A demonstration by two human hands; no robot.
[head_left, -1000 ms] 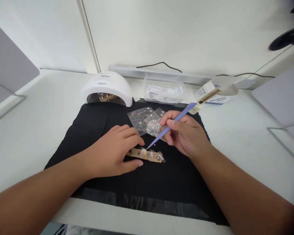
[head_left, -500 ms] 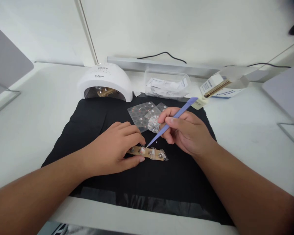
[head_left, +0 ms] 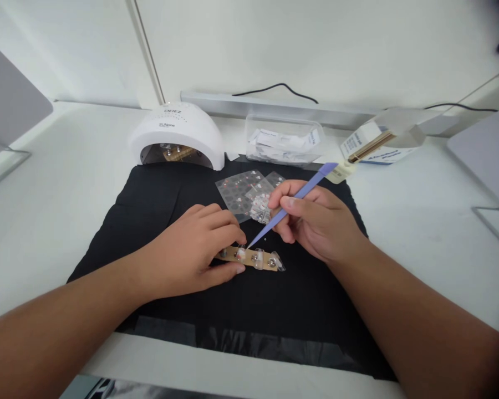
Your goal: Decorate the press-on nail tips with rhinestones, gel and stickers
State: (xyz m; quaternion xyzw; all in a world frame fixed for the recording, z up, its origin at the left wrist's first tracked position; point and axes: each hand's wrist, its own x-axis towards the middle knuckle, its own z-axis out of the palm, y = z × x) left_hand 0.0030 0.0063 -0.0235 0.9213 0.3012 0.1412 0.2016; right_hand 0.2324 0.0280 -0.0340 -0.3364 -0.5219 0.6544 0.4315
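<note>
Strip point(head_left: 253, 259) of tan wood lies flat on the black mat point(head_left: 249, 310), near the mat's middle, its long axis running left to right with the right end a little nearer the person. Small clear nail tips sit in a row along it, the rightmost one point(head_left: 276, 261) overhanging the right end. The left hand point(head_left: 191, 252) rests palm down over the strip's left end, fingers curled close together; thumb and forefinger pinch the strip from front and back and pin it to the mat. Just to the right, the right hand point(head_left: 316, 221) holds a lilac stick point(head_left: 291, 204) like a pen, thumb and first fingers closed round its middle. The stick slants from upper right down to lower left, its thin tip pointing at one of the left tips on the strip, right beside the left forefinger; whether it touches cannot be told. Behind the hands, on the mat, lie clear sheets point(head_left: 243, 194) dotted with red and white pieces. Beyond the mat's far edge stand a white domed lamp point(head_left: 177, 136) on the left, a clear tub point(head_left: 285, 141) of paper packets in the middle and a white box point(head_left: 372, 145) to the right. A black cable point(head_left: 274, 88) runs along the back wall.
</note>
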